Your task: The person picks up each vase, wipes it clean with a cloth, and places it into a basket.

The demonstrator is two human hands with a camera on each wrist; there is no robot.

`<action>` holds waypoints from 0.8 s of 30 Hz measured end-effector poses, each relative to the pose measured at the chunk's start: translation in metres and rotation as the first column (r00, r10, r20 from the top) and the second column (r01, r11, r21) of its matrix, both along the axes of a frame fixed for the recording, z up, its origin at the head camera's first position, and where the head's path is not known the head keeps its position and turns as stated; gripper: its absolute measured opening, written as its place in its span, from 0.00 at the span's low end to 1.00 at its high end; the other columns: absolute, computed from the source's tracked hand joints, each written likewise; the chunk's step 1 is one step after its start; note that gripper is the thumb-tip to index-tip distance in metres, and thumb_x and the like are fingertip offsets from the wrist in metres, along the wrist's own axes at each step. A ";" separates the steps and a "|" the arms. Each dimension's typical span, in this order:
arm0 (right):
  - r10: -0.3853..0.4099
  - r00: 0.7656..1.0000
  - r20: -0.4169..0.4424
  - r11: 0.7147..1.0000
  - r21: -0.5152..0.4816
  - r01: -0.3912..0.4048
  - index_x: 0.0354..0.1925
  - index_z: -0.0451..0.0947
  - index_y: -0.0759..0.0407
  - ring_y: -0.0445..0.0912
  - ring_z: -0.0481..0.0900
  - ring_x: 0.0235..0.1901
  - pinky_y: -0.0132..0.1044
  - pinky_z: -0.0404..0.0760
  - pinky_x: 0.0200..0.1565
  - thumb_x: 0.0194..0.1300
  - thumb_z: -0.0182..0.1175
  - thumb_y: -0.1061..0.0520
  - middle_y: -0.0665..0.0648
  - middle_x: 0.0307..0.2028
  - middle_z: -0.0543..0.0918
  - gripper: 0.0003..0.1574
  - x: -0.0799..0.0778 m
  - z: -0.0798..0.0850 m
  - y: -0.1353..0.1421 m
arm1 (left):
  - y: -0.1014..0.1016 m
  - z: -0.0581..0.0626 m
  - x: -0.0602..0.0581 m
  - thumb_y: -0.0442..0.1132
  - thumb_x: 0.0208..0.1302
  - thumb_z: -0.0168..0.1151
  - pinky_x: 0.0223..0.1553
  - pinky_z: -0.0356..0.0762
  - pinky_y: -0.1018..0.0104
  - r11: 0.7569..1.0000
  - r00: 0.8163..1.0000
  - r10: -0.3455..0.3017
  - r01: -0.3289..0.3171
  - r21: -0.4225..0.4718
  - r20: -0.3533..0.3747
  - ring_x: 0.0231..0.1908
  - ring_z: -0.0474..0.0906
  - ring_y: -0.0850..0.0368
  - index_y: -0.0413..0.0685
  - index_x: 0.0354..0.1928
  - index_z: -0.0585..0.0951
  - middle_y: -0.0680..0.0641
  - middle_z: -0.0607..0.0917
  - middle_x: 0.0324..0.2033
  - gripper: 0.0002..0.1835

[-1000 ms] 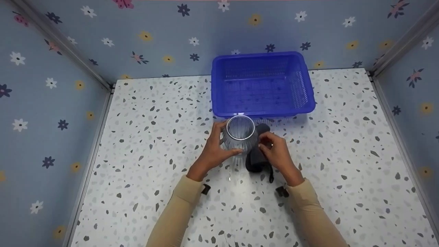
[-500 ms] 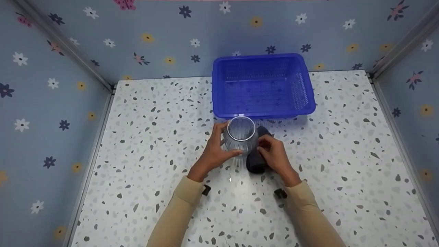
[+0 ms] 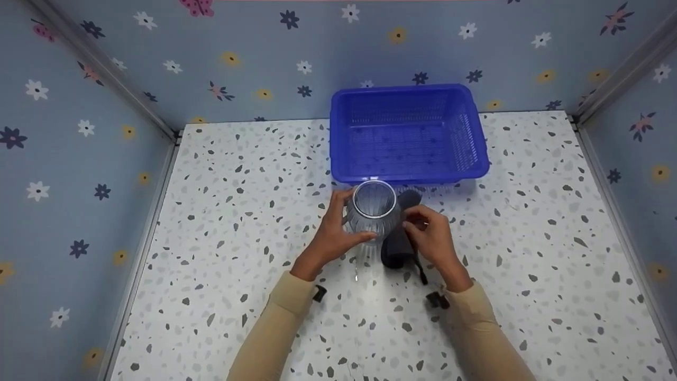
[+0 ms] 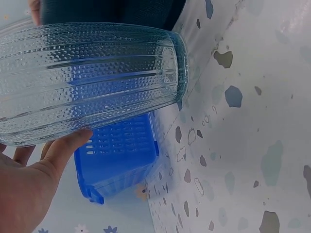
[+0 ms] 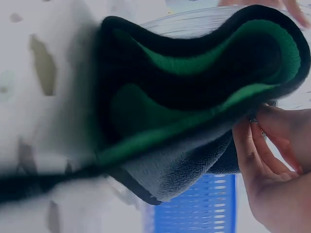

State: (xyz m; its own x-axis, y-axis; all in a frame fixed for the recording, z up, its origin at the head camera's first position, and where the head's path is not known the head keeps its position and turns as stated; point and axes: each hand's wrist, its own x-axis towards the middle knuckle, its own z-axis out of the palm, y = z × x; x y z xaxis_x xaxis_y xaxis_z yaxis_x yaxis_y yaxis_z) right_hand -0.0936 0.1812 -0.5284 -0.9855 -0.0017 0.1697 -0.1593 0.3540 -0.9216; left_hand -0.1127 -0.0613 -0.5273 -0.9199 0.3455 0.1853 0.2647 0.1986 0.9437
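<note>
My left hand point(image 3: 332, 235) grips a clear ribbed glass vase point(image 3: 374, 225) from its left side, thumb in front and fingers behind. The vase stands upright with its round mouth up; the left wrist view shows its dimpled glass point(image 4: 97, 82) and narrower base. On its right side my right hand point(image 3: 432, 235) pinches a folded cloth point(image 3: 398, 247). In the right wrist view the cloth point(image 5: 180, 170) is dark grey outside, green inside, with a black edge. It bends alongside the glass, and a dark strip dangles from its near end.
A blue plastic basket point(image 3: 410, 178) with slotted walls stands just behind the vase, against the flowered back wall point(image 3: 264, 69). Flowered panels close in both sides of the speckled white table point(image 3: 238, 211).
The right hand and the cloth shift slightly left, then back right along the vase; the dark strip goes out of sight and shows again. The left hand keeps its grip on the vase.
</note>
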 end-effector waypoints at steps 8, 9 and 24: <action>-0.018 0.992 -0.127 1.000 -0.021 0.016 0.45 0.85 0.75 0.44 0.87 0.39 0.26 0.84 0.41 0.63 0.67 0.79 0.67 0.39 0.88 0.11 0.004 0.019 -0.001 | -0.001 -0.001 0.000 0.46 0.55 0.85 0.66 0.72 0.32 1.000 1.000 -0.011 0.011 0.009 0.014 0.75 0.62 0.40 0.46 0.77 0.61 0.42 0.62 0.75 0.54; -0.022 0.990 -0.139 1.000 -0.019 0.019 0.45 0.85 0.75 0.42 0.86 0.38 0.26 0.84 0.40 0.63 0.67 0.78 0.67 0.39 0.88 0.11 0.004 0.021 -0.001 | -0.001 -0.001 0.000 0.47 0.55 0.85 0.66 0.72 0.31 1.000 1.000 -0.010 0.010 0.007 0.016 0.76 0.61 0.40 0.47 0.77 0.61 0.42 0.62 0.75 0.54; 0.043 0.986 -0.163 0.999 0.014 -0.042 0.47 0.88 0.68 0.52 0.88 0.38 0.27 0.85 0.40 0.64 0.72 0.71 0.61 0.40 0.88 0.13 0.006 0.061 -0.007 | 0.000 -0.003 0.000 0.42 0.54 0.85 0.66 0.72 0.32 1.000 1.000 0.002 -0.002 0.024 0.021 0.73 0.64 0.41 0.50 0.76 0.63 0.43 0.64 0.72 0.52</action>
State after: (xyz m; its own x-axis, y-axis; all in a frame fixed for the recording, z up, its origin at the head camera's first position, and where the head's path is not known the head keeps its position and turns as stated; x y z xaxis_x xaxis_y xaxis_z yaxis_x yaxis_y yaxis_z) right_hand -0.0878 0.1745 -0.4678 -0.9435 -0.0455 0.3282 -0.3226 0.3529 -0.8783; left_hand -0.1128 -0.0609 -0.5302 -0.9244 0.3393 0.1740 0.2441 0.1759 0.9537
